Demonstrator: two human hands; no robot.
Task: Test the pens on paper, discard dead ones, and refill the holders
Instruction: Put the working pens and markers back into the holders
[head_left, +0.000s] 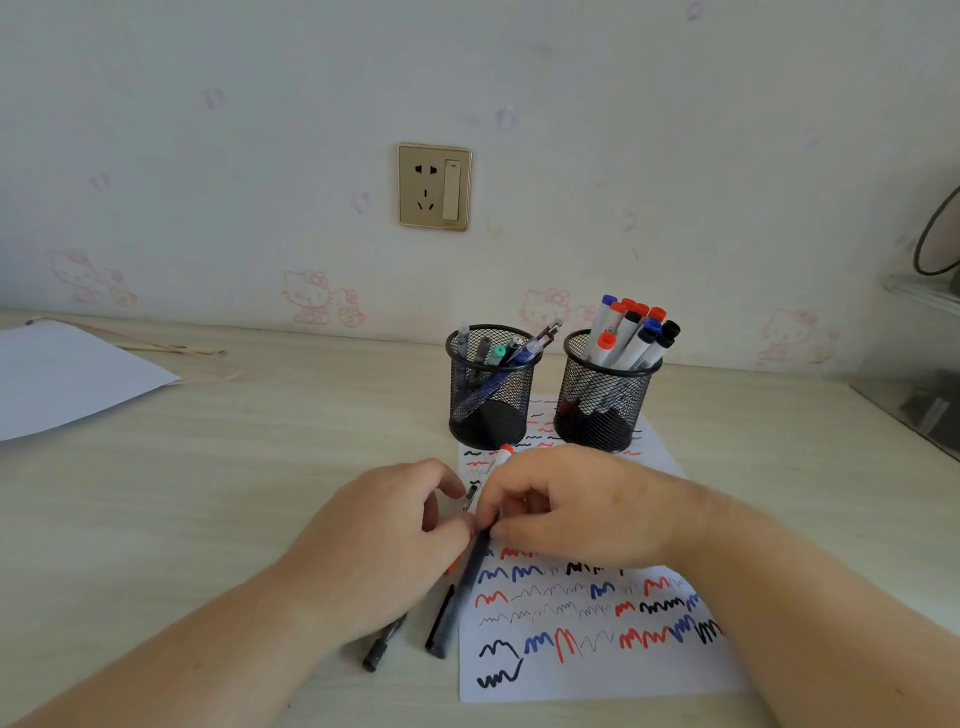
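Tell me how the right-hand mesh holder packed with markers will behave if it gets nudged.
The marker holder is probably top-heavy: its markers stick out well above the rim and lean right, so a high push may tip it. It stands on the scribbled paper, so a low push might slide it, perhaps dragging the sheet.

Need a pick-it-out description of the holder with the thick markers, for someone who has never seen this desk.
Start at the gold wall socket and drop to the desk, where two black mesh cups stand side by side at the far end of the scribbled paper. Take the marker holder, the right one. It is packed with thick white markers with red, blue and black caps; the left cup holds thin pens.
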